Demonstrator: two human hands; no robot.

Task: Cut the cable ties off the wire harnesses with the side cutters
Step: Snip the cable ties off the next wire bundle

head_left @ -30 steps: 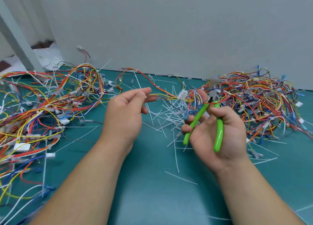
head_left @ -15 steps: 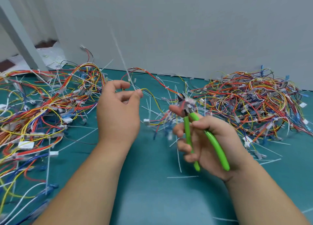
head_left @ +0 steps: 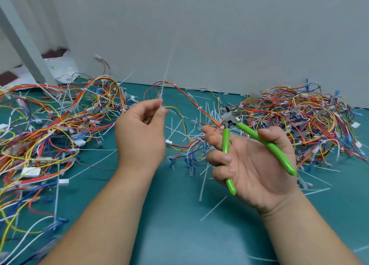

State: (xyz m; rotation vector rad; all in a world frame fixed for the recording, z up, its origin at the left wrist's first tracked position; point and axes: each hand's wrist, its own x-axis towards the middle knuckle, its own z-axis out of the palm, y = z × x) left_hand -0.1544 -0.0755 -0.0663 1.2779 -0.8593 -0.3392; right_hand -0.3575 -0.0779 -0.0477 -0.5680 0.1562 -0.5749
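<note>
My left hand (head_left: 140, 136) is raised over the green mat and pinches a white cable tie (head_left: 165, 79) that stands up, blurred, in front of the wall. A thin wire harness (head_left: 180, 117) of red, yellow and black wires with a white connector hangs between my hands. My right hand (head_left: 249, 160) holds the green-handled side cutters (head_left: 257, 138) with the handles spread apart and the jaws pointing up and left, close to the harness wires.
A big pile of tied harnesses (head_left: 50, 125) lies at the left and another heap (head_left: 299, 121) at the right. Several cut white ties (head_left: 201, 123) litter the mat (head_left: 179, 214) in the middle. A grey wall (head_left: 199, 35) closes the back; a post (head_left: 22, 41) stands at far left.
My left hand has lifted and pulled a cable tie up out of the harness. My right hand has turned palm up and the cutter handles have spread.
</note>
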